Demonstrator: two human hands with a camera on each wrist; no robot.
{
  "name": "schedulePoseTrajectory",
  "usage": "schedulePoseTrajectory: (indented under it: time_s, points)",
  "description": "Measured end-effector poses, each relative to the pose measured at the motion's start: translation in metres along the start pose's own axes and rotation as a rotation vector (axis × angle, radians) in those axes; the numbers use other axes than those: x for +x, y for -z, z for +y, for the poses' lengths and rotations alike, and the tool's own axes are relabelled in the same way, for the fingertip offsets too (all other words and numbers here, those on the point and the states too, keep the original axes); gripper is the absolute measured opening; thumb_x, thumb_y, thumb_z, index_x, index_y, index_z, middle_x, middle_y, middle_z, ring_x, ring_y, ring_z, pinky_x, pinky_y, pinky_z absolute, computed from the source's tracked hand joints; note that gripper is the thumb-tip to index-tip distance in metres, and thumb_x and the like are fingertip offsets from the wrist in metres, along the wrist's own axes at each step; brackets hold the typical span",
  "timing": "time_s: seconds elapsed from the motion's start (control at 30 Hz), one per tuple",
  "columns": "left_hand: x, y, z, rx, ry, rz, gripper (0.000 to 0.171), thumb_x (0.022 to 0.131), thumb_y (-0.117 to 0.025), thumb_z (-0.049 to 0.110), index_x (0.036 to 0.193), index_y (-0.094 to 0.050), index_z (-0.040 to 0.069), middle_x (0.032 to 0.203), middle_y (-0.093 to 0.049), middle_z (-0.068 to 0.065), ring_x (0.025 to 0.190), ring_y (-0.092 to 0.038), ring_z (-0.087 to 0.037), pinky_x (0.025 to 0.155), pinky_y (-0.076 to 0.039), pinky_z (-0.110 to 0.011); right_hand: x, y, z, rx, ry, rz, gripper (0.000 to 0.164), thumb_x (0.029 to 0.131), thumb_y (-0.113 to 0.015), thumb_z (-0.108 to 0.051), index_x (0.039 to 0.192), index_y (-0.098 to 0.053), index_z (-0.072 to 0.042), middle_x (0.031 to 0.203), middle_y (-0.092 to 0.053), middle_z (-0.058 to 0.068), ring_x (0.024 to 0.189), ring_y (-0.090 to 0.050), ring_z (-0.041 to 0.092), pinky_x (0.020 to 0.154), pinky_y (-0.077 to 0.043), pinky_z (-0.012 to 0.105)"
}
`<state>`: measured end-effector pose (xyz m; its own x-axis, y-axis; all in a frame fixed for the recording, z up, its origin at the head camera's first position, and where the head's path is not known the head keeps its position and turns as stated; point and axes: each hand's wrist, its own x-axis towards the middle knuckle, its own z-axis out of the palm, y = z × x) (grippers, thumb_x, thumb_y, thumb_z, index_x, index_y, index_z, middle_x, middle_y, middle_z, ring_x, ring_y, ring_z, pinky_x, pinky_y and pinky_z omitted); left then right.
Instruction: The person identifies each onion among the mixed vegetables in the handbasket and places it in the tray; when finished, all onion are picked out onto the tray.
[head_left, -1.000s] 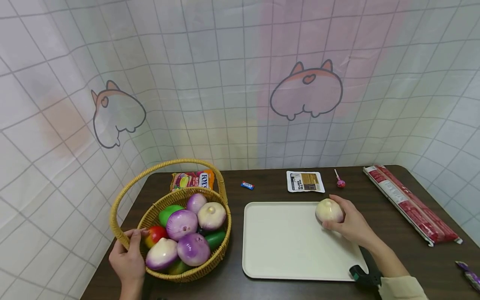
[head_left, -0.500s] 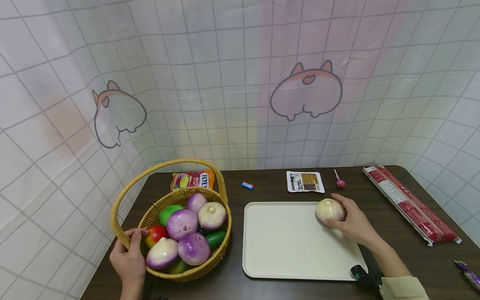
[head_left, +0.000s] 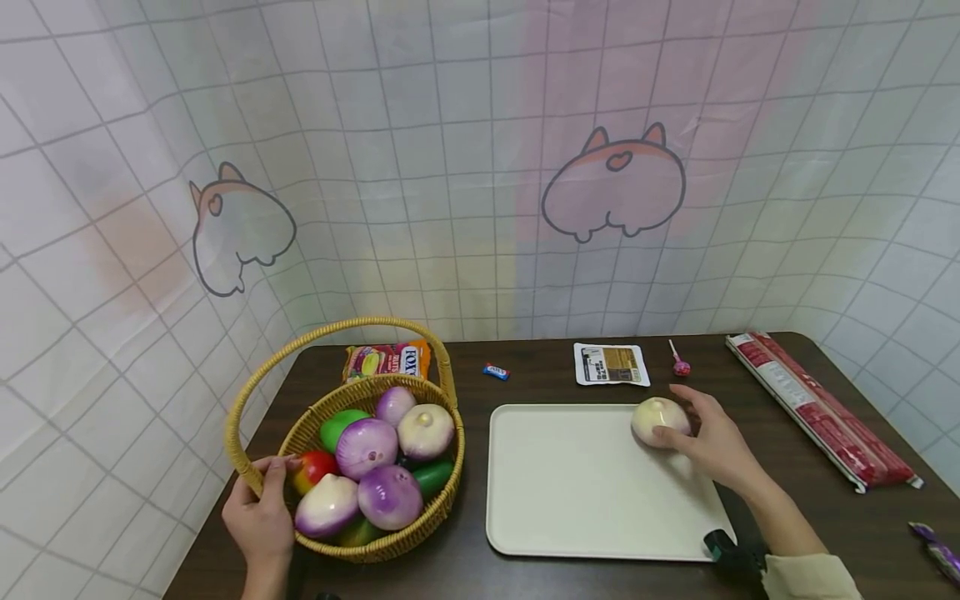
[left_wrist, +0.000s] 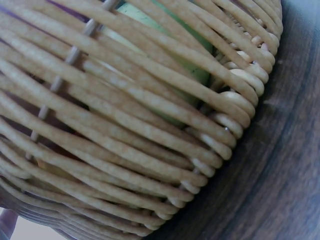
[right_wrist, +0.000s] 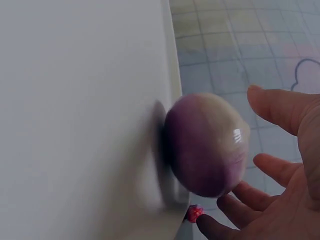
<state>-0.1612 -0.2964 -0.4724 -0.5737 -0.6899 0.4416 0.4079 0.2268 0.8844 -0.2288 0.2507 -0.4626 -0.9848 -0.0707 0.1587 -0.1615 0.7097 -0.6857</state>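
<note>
Onion sits in tray's far right corner, tip up, pale top over purple base; squat, long axis level. Right hand spread wide around it, contact can't be told. Left hand grips basket at handle foot. Candy bag behind basket reads "FRUITS", "FOX" partly; print on flat sachet and red pack too small to read.

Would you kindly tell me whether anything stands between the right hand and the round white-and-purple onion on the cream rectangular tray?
Nothing visible stands between the right hand and the onion; the right wrist view shows only a gap at the thumb, though whether the fingertips touch it is unclear.
</note>
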Motion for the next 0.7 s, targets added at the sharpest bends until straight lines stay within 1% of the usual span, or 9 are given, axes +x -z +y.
schedulePoseTrajectory:
  time_s: [0.1, 0.17, 0.3, 0.37, 0.43, 0.57, 0.7]
  points:
    - [0.000, 0.000, -0.001, 0.007, -0.007, 0.000, 0.022, 0.093, -0.062, 0.001, 0.089, -0.061, -0.021, 0.071, -0.071, 0.007, 0.071, -0.067, -0.004, 0.075, -0.049, -0.015, -0.001, 0.002, -0.005, 0.008, 0.020, 0.015, 0.074, 0.089, -0.073, -0.030, 0.144, -0.036, 0.003, 0.139, -0.037, 0.032, 0.116, -0.047, 0.046, 0.091, -0.042, 0.061]
    - [0.000, 0.000, 0.000, 0.005, -0.014, -0.003, 0.021, 0.093, -0.061, -0.001, 0.089, -0.060, -0.021, 0.071, -0.071, 0.006, 0.071, -0.067, -0.004, 0.074, -0.049, -0.014, -0.002, 0.004, -0.010, 0.003, 0.039, 0.044, 0.069, 0.090, -0.071, -0.029, 0.143, -0.039, 0.002, 0.139, -0.038, 0.031, 0.114, -0.046, 0.044, 0.089, -0.041, 0.060]
    - [0.000, 0.000, 0.001, -0.011, -0.020, -0.007, 0.020, 0.092, -0.061, -0.002, 0.088, -0.060, -0.022, 0.071, -0.071, 0.004, 0.071, -0.068, -0.004, 0.075, -0.049, -0.013, -0.006, 0.008, -0.025, 0.012, 0.074, 0.098, 0.059, 0.092, -0.068, -0.026, 0.140, -0.045, 0.000, 0.140, -0.040, 0.029, 0.119, -0.046, 0.047, 0.091, -0.040, 0.063]
    - [0.000, 0.000, 0.001, -0.007, -0.018, -0.003, 0.020, 0.092, -0.061, -0.002, 0.088, -0.060, -0.022, 0.071, -0.071, 0.005, 0.071, -0.068, -0.004, 0.075, -0.049, -0.014, -0.007, 0.009, -0.035, 0.037, 0.077, 0.094, 0.057, 0.093, -0.067, -0.026, 0.140, -0.046, -0.001, 0.142, -0.040, 0.027, 0.124, -0.043, 0.048, 0.096, -0.037, 0.065]
    - [0.000, 0.000, 0.001, -0.004, -0.015, 0.001, 0.021, 0.093, -0.061, 0.000, 0.089, -0.061, -0.021, 0.071, -0.071, 0.005, 0.071, -0.068, -0.004, 0.075, -0.049, -0.014, -0.009, 0.008, -0.045, 0.059, 0.081, 0.072, 0.056, 0.094, -0.067, -0.027, 0.140, -0.046, -0.003, 0.143, -0.041, 0.024, 0.126, -0.043, 0.047, 0.098, -0.036, 0.065]
    - [0.000, 0.000, 0.000, 0.000, -0.010, 0.006, 0.022, 0.093, -0.062, 0.002, 0.090, -0.061, -0.020, 0.071, -0.071, 0.006, 0.071, -0.068, -0.005, 0.075, -0.050, -0.015, -0.012, -0.006, -0.062, 0.073, 0.108, 0.040, 0.052, 0.093, -0.068, -0.025, 0.138, -0.050, -0.006, 0.141, -0.046, 0.018, 0.125, -0.046, 0.042, 0.098, -0.036, 0.064]
    - [0.000, -0.001, 0.000, -0.004, -0.009, 0.005, 0.023, 0.093, -0.062, 0.002, 0.090, -0.061, -0.020, 0.071, -0.071, 0.006, 0.070, -0.067, -0.005, 0.075, -0.050, -0.015, -0.011, -0.032, -0.072, 0.085, 0.144, 0.029, 0.048, 0.091, -0.069, -0.020, 0.135, -0.053, -0.007, 0.138, -0.050, 0.015, 0.123, -0.049, 0.039, 0.097, -0.040, 0.061]
